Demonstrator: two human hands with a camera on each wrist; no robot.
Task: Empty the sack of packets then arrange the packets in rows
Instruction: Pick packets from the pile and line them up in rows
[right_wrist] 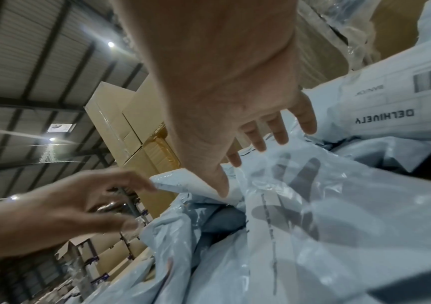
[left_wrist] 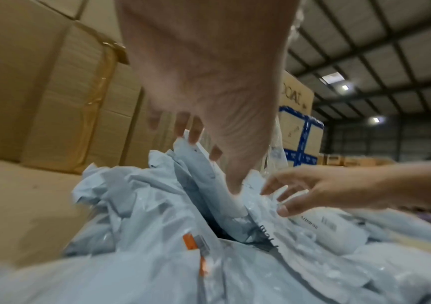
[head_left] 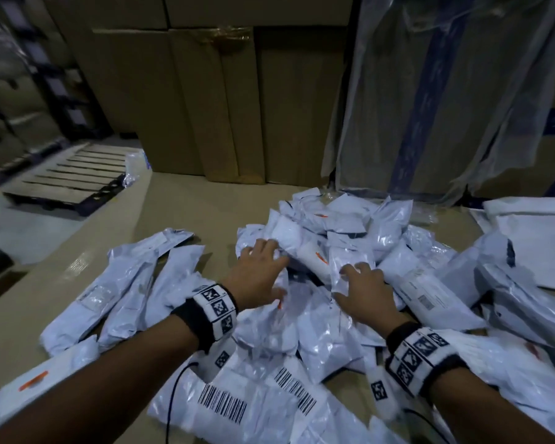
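A loose heap of pale plastic mailer packets lies on a cardboard surface. My left hand is spread over the heap's near left side, its fingertips touching a crumpled packet. In the left wrist view the left hand reaches down with straight fingers onto an upright packet edge. My right hand is spread flat on a clear-fronted packet; the right wrist view shows the right hand with fingers splayed. Several long packets lie side by side at the left.
Tall cardboard boxes stand behind the heap, and plastic-wrapped boxes at the back right. A large flat white bag lies at the right. A pallet is on the floor beyond the surface's left edge. Barcoded packets lie near me.
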